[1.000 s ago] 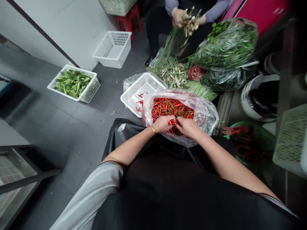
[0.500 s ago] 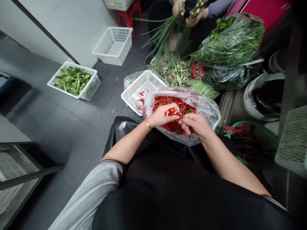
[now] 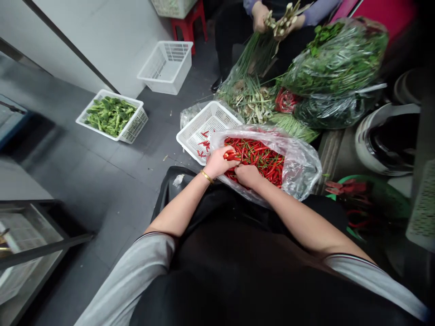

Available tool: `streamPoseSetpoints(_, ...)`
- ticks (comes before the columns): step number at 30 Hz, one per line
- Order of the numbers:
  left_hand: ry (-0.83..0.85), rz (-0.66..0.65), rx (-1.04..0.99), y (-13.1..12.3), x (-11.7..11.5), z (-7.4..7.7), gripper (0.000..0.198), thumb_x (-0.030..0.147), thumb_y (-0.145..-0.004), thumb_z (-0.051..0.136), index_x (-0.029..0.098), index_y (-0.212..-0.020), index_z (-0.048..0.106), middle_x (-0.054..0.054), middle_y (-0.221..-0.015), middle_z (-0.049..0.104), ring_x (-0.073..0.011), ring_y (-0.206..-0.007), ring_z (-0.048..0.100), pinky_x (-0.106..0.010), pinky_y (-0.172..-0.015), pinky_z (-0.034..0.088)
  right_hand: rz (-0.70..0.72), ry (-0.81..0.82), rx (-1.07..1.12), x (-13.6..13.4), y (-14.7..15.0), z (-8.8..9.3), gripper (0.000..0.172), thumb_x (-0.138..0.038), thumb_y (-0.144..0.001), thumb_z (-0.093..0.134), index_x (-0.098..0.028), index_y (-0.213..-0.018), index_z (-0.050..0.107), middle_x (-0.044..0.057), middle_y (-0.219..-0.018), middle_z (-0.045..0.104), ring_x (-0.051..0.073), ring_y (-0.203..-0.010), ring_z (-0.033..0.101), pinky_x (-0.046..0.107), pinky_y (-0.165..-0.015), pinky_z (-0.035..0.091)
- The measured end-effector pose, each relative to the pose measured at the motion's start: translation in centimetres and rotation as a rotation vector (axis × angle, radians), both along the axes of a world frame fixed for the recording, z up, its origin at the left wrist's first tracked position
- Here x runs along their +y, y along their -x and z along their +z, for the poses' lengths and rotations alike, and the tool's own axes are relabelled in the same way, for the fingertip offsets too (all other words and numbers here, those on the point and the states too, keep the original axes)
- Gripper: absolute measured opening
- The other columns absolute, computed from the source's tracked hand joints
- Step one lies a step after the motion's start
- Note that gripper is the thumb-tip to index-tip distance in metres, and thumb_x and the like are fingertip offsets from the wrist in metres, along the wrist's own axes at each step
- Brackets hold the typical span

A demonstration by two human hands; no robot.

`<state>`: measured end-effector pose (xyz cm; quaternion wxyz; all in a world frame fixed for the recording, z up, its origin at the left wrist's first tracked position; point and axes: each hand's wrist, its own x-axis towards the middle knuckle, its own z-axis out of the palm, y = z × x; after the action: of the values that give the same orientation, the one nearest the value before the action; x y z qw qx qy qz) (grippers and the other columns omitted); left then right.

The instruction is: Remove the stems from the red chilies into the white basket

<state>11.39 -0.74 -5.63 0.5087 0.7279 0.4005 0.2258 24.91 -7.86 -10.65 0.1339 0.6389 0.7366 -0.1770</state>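
Observation:
A clear plastic bag (image 3: 299, 163) full of red chillies (image 3: 261, 156) rests at my knees. My left hand (image 3: 219, 161), with a gold bangle at the wrist, is closed round a small bunch of red chillies at the bag's left rim. Just to its right, my right hand (image 3: 247, 174) is inside the bag, its fingers curled down among the chillies; what they grip is hidden. A white perforated basket (image 3: 200, 124) with a few chillies in it stands right behind the bag.
Another person's hands (image 3: 260, 13) hold green onions at the top. Bags of greens (image 3: 335, 59) lie at the right. A basket of green vegetables (image 3: 113, 117) and an empty white basket (image 3: 166, 65) stand on the grey floor at the left. A red stool (image 3: 188, 20) is behind.
My right hand has moved left and down into the bag, close to my left hand. My left hand has dropped slightly with its chillies. The other person has lowered the onions.

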Motion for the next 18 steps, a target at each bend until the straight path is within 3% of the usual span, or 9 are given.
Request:
streamPoseSetpoints(4, 0.207, 0.1, -0.146, -0.2, -0.2, -0.5, 0.026, 0.019, -0.06, 0.075, 0.014, -0.07, 0.051, 0.007, -0.061, 0.05, -0.0051, -0.058, 0.044, -0.02, -0.059, 0.037, -0.017, -0.006, 0.086, 1.5, -2.5, 0.7, 0.022, -0.019, -0.088, 0.046, -0.011, -0.093, 0.067, 0.016, -0.097, 0.069, 0.025, -0.09, 0.066, 0.032, -0.075, 0.048)
streamPoseSetpoints(9, 0.502, 0.015, -0.278, -2.4, -1.7, -1.5, 0.034, 0.019, -0.058, 0.077, 0.014, -0.074, 0.048, 0.005, -0.064, 0.057, -0.0052, -0.053, 0.048, -0.021, -0.056, 0.039, -0.325, -0.259, 0.694, 0.2, -6.3, 3.2, 0.025, -0.036, -0.092, 0.042, -0.016, -0.087, 0.056, 0.004, -0.066, 0.064, 0.016, -0.057, 0.059, 0.026, -0.06, 0.045)
streamPoseSetpoints(11, 0.526, -0.019, -0.266, -3.4, -2.2, -1.6, 0.031, 0.016, -0.06, 0.074, 0.015, -0.076, 0.048, 0.004, -0.061, 0.058, -0.0057, -0.049, 0.048, -0.021, -0.052, 0.038, -0.354, -0.453, 0.65, -0.5, -5.8, 3.7, 0.025, -0.037, -0.091, 0.041, -0.017, -0.086, 0.054, 0.006, -0.072, 0.064, 0.017, -0.062, 0.058, 0.026, -0.059, 0.043)
streamPoseSetpoints(13, 0.511, -0.004, -0.231, -3.9, -2.5, -1.6, 0.026, 0.011, -0.061, 0.069, 0.015, -0.076, 0.048, 0.005, -0.057, 0.057, -0.006, -0.047, 0.048, -0.021, -0.051, 0.037, -0.345, -0.586, 0.421, -1.1, -4.7, 3.6, 0.024, -0.035, -0.091, 0.04, -0.016, -0.086, 0.055, 0.011, -0.085, 0.064, 0.019, -0.069, 0.058, 0.027, -0.06, 0.04)
streamPoseSetpoints(16, 0.459, 0.066, -0.137, -3.2, -2.0, -1.5, 0.022, 0.007, -0.062, 0.065, 0.015, -0.074, 0.048, 0.007, -0.053, 0.054, -0.0057, -0.045, 0.046, -0.021, -0.051, 0.038, -0.352, -0.544, 0.252, -1.7, -3.1, 2.9, 0.029, -0.035, -0.093, 0.035, -0.015, -0.089, 0.055, 0.016, -0.096, 0.062, 0.021, -0.072, 0.056, 0.028, -0.058, 0.037)
streamPoseSetpoints(18, 0.44, 0.068, -0.074, -2.0, -1.5, -1.4, 0.021, 0.009, -0.063, 0.065, 0.015, -0.073, 0.048, 0.008, -0.05, 0.052, -0.0054, -0.044, 0.045, -0.021, -0.049, 0.037, -0.389, -0.461, 0.418, -2.0, -2.6, 2.5, 0.03, -0.04, -0.092, 0.036, -0.017, -0.082, 0.053, 0.012, -0.085, 0.06, 0.02, -0.069, 0.054, 0.028, -0.058, 0.037)
